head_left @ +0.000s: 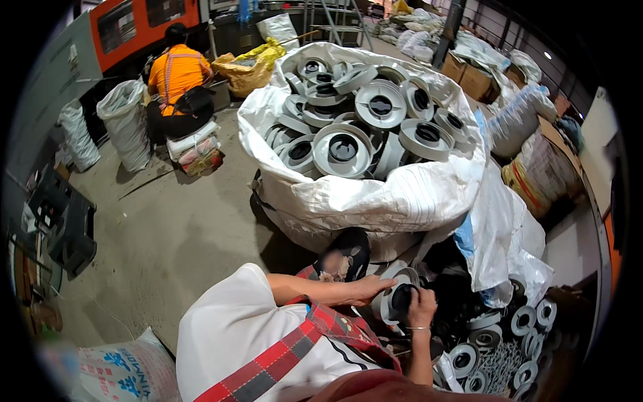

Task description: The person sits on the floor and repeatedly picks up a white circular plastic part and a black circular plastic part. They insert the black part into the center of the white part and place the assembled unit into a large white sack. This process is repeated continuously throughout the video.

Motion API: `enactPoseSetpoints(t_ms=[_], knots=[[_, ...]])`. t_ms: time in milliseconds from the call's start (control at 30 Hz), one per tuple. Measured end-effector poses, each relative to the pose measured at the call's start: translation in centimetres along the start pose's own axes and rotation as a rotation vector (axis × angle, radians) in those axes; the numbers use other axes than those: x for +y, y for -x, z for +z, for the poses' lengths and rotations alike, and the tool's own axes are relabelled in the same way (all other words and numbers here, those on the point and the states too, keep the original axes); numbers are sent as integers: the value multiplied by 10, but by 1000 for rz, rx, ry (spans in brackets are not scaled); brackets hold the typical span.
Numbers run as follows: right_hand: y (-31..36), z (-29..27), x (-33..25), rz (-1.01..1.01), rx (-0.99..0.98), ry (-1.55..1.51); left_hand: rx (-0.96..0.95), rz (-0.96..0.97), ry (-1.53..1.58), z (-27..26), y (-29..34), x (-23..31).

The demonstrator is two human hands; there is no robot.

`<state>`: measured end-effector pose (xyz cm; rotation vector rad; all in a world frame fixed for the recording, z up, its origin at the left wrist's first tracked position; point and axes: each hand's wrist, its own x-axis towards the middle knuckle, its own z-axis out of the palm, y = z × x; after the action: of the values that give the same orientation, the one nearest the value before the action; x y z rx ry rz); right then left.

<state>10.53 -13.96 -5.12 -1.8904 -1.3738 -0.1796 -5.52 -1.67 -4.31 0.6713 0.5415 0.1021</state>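
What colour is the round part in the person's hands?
Round part: light grey with a black centre; head view shows it best.

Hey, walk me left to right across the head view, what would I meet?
Slim white sack, wider white sack, person in orange, yellow sack, left hand, round grey part, right hand, loose grey parts at lower right.
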Motion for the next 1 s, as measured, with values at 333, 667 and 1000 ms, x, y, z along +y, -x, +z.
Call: enactPoseSetpoints(t_ms=[333,667,1000], knots=[[-18,-22,-55,-195,-350,-123,-78,315,-479,-34,-6,6],[-17,-38,-57,97,-432,-155,-148,163,-187,2,16,13],[-16,-32,-53,-32,-235,-106,-107,310,-628,17,36,30]])
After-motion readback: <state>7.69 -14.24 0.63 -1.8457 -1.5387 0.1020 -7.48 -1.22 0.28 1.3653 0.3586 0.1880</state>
